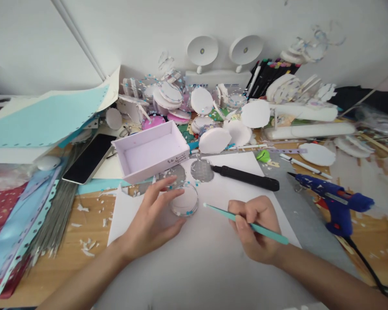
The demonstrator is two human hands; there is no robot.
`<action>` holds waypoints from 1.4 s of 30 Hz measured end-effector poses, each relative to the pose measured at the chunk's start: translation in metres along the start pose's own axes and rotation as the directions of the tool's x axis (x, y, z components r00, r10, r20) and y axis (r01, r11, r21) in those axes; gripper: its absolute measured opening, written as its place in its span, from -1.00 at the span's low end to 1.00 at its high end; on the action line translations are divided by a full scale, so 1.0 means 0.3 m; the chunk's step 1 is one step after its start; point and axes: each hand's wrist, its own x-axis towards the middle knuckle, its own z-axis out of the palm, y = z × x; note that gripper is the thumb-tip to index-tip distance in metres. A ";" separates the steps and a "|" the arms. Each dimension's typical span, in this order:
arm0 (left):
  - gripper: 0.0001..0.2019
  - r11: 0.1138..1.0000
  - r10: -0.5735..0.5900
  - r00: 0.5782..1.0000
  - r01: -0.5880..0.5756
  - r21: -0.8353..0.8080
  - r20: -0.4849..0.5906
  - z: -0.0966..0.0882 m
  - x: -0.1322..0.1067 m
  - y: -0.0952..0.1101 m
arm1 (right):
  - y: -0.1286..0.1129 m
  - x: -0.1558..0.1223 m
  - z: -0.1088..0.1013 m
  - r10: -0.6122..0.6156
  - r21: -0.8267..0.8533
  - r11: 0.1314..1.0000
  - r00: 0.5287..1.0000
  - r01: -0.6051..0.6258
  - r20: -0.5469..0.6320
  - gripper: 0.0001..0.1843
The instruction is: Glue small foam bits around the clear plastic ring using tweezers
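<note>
Left hand (150, 217) bare, slim; fingers (170, 197) long, slender, tapering. Left forearm (87, 273) bare, smooth in outline, narrow near wrist (124, 249), widening toward bottom edge of view. Right hand (258, 232) also bare, knuckles (263, 205) softly rounded. Right forearm (325, 280) bare, slim, broadening gradually toward lower right. Fingertips (180, 190) seem rounded, though blur makes finer detail uncertain.

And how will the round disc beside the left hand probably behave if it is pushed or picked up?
The disc lies flat on the white paper, so a push would probably slide it rather than roll it. It looks small, so likely light. The tiny blue pieces along its edge may come off if gripped hard.
</note>
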 end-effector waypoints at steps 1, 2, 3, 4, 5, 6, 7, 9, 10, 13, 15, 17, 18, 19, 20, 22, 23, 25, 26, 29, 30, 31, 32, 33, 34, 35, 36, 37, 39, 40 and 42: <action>-0.54 1.000 -0.004 1.000 0.004 -0.020 0.004 0.004 0.001 -0.002 | -0.004 0.000 0.002 0.013 0.016 1.000 1.000 -0.013 -0.001 -0.83; -0.56 0.999 -0.002 1.000 0.002 -0.034 -0.001 0.009 0.003 -0.003 | -0.007 0.000 0.003 0.030 0.031 0.999 1.000 -0.030 -0.001 -0.84; -0.58 0.999 0.006 1.000 -0.007 -0.041 -0.013 0.012 0.005 -0.004 | -0.009 0.001 0.004 0.049 0.045 0.998 0.999 -0.049 0.001 -0.84; -0.59 0.999 0.018 1.000 -0.019 -0.043 -0.026 0.015 0.008 -0.004 | -0.011 0.002 0.005 0.066 0.058 0.996 0.998 -0.066 0.008 -0.85; -0.60 0.999 0.028 0.999 -0.029 -0.043 -0.035 0.017 0.010 -0.003 | -0.012 0.002 0.006 0.080 0.069 0.994 0.997 -0.081 0.017 -0.85; -0.60 0.999 0.035 0.999 -0.036 -0.040 -0.039 0.018 0.012 -0.002 | -0.011 0.003 0.006 0.090 0.078 0.993 0.996 -0.092 0.021 -0.85; -0.61 0.999 0.038 0.999 -0.039 -0.036 -0.039 0.018 0.014 -0.001 | -0.010 0.004 0.006 0.100 0.082 0.991 0.995 -0.102 0.026 -0.85; -0.63 0.999 0.029 0.999 -0.030 -0.027 -0.040 0.017 0.013 0.000 | -0.007 0.004 0.006 0.111 0.083 0.990 0.993 -0.113 0.030 -0.84; -0.64 0.999 0.020 0.999 -0.021 -0.024 -0.034 0.018 0.011 -0.001 | -0.005 0.003 0.006 0.116 0.080 0.990 0.993 -0.119 0.031 -0.84; -0.68 1.000 0.016 1.000 -0.016 -0.024 0.001 0.021 0.001 -0.004 | 0.002 -0.004 0.007 0.135 0.081 0.987 0.989 -0.139 0.054 -0.85; -0.71 0.999 0.040 0.999 -0.039 -0.031 0.021 0.024 -0.005 -0.006 | 0.004 -0.010 0.007 0.140 0.080 0.986 0.987 -0.146 0.081 -0.85; -0.72 0.998 0.055 0.998 -0.054 -0.038 0.032 0.026 -0.009 -0.007 | 0.005 -0.016 0.008 0.135 0.081 0.986 0.986 -0.143 0.099 -0.86; -0.72 0.997 0.059 0.998 -0.057 -0.042 0.037 0.027 -0.010 -0.006 | 0.005 -0.018 0.008 0.133 0.079 0.987 0.985 -0.142 0.107 -0.86; -0.73 0.997 0.062 0.997 -0.060 -0.048 0.041 0.027 -0.011 -0.006 | 0.005 -0.020 0.009 0.133 0.077 0.987 0.985 -0.142 0.112 -0.85; -0.74 0.997 0.064 0.997 -0.061 -0.054 0.046 0.027 -0.011 -0.005 | 0.005 -0.021 0.009 0.134 0.074 0.987 0.985 -0.143 0.112 -0.85; -0.75 0.996 0.070 0.996 -0.067 -0.058 0.052 0.027 -0.010 -0.004 | 0.005 -0.022 0.010 0.131 0.072 0.988 0.986 -0.139 0.105 -0.85; -0.75 0.996 0.072 0.996 -0.069 -0.058 0.053 0.027 -0.009 -0.004 | 0.006 -0.022 0.011 0.128 0.067 0.989 0.986 -0.135 0.107 -0.84; -0.75 0.996 0.068 0.996 -0.066 -0.055 0.049 0.028 -0.009 -0.003 | 0.007 -0.020 0.011 0.112 0.055 0.991 0.987 -0.119 0.111 -0.84; -0.75 0.997 0.064 0.997 -0.061 -0.054 0.042 0.028 -0.009 -0.003 | 0.008 -0.019 0.012 0.103 0.049 0.993 0.988 -0.109 0.117 -0.83; -0.75 0.998 0.047 0.998 -0.046 -0.052 0.030 0.030 -0.010 -0.004 | 0.010 -0.014 0.012 0.083 0.037 0.995 0.988 -0.089 0.132 -0.83; -0.75 0.998 0.042 0.999 -0.041 -0.051 0.030 0.031 -0.010 -0.004 | 0.011 -0.013 0.012 0.079 0.033 0.996 0.988 -0.084 0.135 -0.83; -0.75 0.998 0.042 0.999 -0.040 -0.050 0.033 0.031 -0.011 -0.004 | 0.012 -0.012 0.013 0.078 0.025 0.996 0.987 -0.083 0.139 -0.83; -0.76 0.998 0.043 0.998 -0.041 -0.048 0.036 0.031 -0.011 -0.003 | 0.012 -0.012 0.013 0.077 0.014 0.997 0.987 -0.080 0.141 -0.83; -0.76 0.998 0.046 0.998 -0.044 -0.045 0.035 0.030 -0.011 -0.003 | 0.012 -0.012 0.013 0.076 0.002 0.997 0.988 -0.077 0.138 -0.83; -0.76 0.998 0.050 0.998 -0.049 -0.043 0.031 0.029 -0.011 -0.002 | 0.012 -0.012 0.013 0.072 -0.008 0.997 0.988 -0.071 0.135 -0.83; -0.76 0.998 0.054 0.998 -0.052 -0.040 0.027 0.028 -0.010 -0.001 | 0.012 -0.012 0.014 0.066 -0.016 0.998 0.989 -0.064 0.130 -0.82; -0.76 0.998 0.056 0.998 -0.055 -0.038 0.025 0.027 -0.010 -0.001 | 0.012 -0.013 0.014 0.059 -0.022 0.998 0.990 -0.056 0.127 -0.82; -0.76 0.998 0.058 0.998 -0.057 -0.037 0.025 0.025 -0.009 0.000 | 0.012 -0.013 0.014 0.051 -0.027 0.998 0.991 -0.048 0.125 -0.82; -0.76 0.997 0.063 0.998 -0.062 -0.037 0.030 0.023 -0.008 0.001 | 0.012 -0.013 0.014 0.040 -0.037 0.999 0.992 -0.036 0.123 -0.82; -0.76 0.997 0.062 0.997 -0.061 -0.037 0.036 0.023 -0.008 0.001 | 0.012 -0.013 0.013 0.039 -0.040 0.999 0.992 -0.034 0.122 -0.82; -0.75 0.998 0.058 0.998 -0.057 -0.036 0.039 0.025 -0.010 0.000 | 0.013 -0.011 0.011 0.039 -0.046 0.998 0.992 -0.034 0.124 -0.82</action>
